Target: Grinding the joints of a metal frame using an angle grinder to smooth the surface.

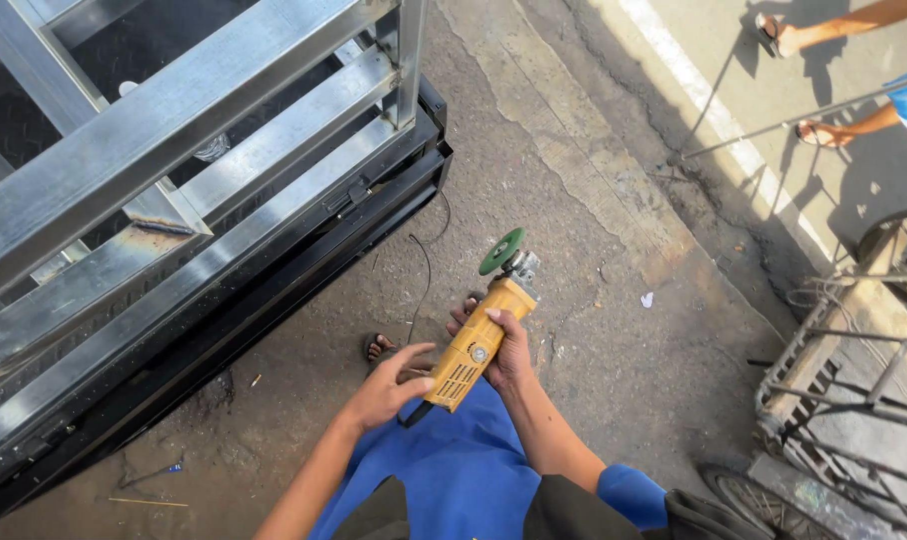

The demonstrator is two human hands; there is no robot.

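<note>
Angle grinder [479,335] between both hands

Single head-worn view, looked steeply down from standing height, faced the concrete ground [594,200], near the hands, metal frame [174,150] at left

The angle grinder [477,345] has a yellow-orange body, a silver-grey metal head and a green disc [502,251]. The shorts [454,470] below it are bright blue. The metal frame [174,150] is shiny silver-grey with dark weld marks, sitting on a black base [274,300]. The ground [574,200] is grey-brown concrete, crossed by a white painted line [714,110]
</note>
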